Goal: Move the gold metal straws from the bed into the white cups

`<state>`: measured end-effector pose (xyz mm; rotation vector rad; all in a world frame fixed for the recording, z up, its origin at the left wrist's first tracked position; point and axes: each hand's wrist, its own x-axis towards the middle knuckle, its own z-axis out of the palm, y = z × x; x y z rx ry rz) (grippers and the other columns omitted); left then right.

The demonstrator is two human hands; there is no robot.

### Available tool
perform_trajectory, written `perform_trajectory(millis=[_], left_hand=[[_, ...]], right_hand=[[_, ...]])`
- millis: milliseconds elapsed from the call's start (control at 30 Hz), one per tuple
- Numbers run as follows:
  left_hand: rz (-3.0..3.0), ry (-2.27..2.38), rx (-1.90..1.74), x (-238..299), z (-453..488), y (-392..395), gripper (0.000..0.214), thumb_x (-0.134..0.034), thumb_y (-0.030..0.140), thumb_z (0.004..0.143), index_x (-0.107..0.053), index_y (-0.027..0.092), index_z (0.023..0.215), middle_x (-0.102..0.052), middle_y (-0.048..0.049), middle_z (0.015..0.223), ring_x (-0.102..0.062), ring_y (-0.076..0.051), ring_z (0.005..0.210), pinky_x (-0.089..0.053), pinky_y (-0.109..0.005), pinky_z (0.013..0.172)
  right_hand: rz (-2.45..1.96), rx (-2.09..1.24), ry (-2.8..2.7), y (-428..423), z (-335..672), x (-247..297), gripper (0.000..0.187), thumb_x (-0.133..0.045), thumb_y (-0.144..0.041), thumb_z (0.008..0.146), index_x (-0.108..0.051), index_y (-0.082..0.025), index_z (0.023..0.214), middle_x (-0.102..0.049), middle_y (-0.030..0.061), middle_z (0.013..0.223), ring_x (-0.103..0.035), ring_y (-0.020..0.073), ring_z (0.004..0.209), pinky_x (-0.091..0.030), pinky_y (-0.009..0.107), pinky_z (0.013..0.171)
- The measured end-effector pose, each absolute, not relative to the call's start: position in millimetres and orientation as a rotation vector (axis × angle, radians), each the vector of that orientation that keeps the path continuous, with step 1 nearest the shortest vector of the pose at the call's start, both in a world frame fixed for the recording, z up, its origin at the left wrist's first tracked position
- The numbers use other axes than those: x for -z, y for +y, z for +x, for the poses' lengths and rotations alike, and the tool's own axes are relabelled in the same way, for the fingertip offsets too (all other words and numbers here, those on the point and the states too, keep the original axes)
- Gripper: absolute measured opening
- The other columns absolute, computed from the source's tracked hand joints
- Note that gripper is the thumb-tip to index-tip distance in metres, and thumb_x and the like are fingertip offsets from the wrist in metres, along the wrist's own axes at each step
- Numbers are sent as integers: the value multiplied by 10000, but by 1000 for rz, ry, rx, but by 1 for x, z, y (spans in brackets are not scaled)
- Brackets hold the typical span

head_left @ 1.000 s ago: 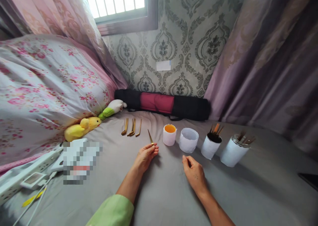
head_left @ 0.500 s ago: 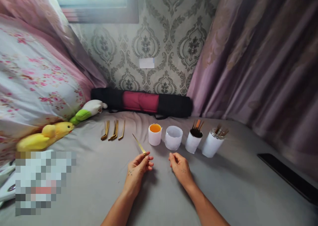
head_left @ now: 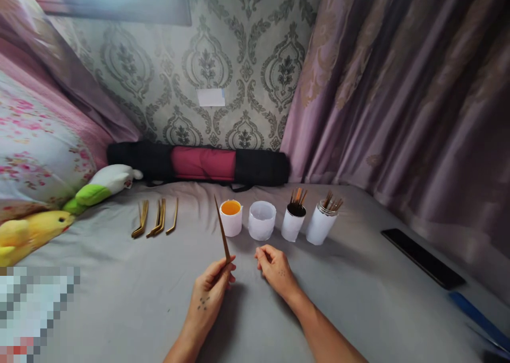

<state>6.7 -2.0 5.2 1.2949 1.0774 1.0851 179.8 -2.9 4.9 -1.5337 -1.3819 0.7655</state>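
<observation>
My left hand (head_left: 212, 286) pinches the lower end of a thin gold-brown stick (head_left: 222, 230) that points up and tapers to a tip. The stick passes in front of the left edge of a white cup with an orange inside (head_left: 231, 225). Curled fingers close my right hand (head_left: 275, 268); whatever they may hold is hidden. Just beyond it stands a translucent whitish cup (head_left: 262, 227). Farther right are a white-wrapped can with thin sticks (head_left: 293, 227) and a white-wrapped jar with more sticks (head_left: 320, 229). Several bent gold tubes (head_left: 158, 219) lie to the left.
A long black and maroon bag (head_left: 203, 163) lies along the wall. Plush toys (head_left: 34, 233) sit at the left, and a blurred-out flat item (head_left: 35, 310) is below them. At the right lie a black flat object (head_left: 422, 258) and a blue item (head_left: 478, 315).
The stick in my left hand has swung more upright. My view has turned right, so the cups and bag appear farther left. My right hand stays curled.
</observation>
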Motion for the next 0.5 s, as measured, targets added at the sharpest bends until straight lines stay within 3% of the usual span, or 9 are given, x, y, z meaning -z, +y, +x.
perform_trajectory(millis=[200,500], left_hand=[[1650,1065,-1043,-5,4,-7,354,-453,335,804,-570,217,1116,-593,-46,799,-536,-114,640,-439,-227,609],[2044,1077,-1035,-11,6,-10,325,-366,260,843,-588,221,1078,-599,-81,870,-564,-130,740,-432,-208,678]], right_hand=[[-1475,-848,-1338,-4,182,-9,398,-405,-491,793,-593,-144,736,-512,-13,525,-448,75,445,-344,177,426],[-1313,-1009,-1234,-8,177,-25,379,-428,-493,788,-575,-143,778,-483,-23,546,-416,63,440,-334,177,416]])
